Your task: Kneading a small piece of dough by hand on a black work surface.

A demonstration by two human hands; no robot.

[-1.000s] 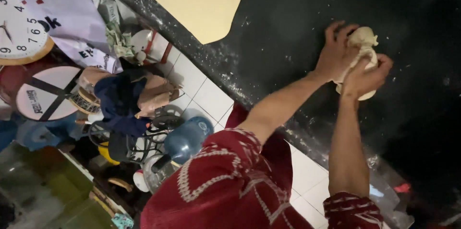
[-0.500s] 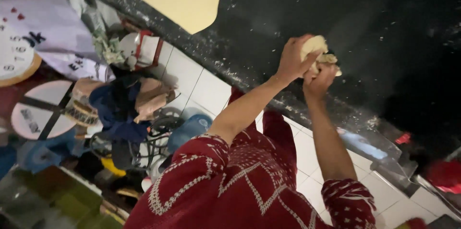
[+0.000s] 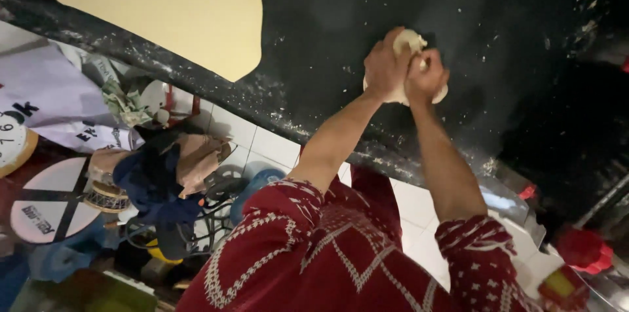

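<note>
A pale lump of dough (image 3: pixel 411 42) lies on the black, flour-dusted counter (image 3: pixel 341 17). My left hand (image 3: pixel 385 66) and my right hand (image 3: pixel 426 77) are both pressed onto it, fingers curled around it, side by side. Most of the dough is hidden under the hands; only its top and lower right edge show. My arms reach out from red patterned sleeves (image 3: pixel 308 246).
A cream-coloured board (image 3: pixel 157 4) lies on the counter at the upper left. Flour is scattered along the counter's edge (image 3: pixel 275 112). Below it are white tiles (image 3: pixel 275 148) and a clutter of bags, cloths, a round clock and a blue container (image 3: pixel 259 184). A red object (image 3: pixel 582 250) sits at the lower right.
The view has shifted, so my hands and the dough sit further left in the picture. Both hands have stayed clamped on the dough, working it on the counter.
</note>
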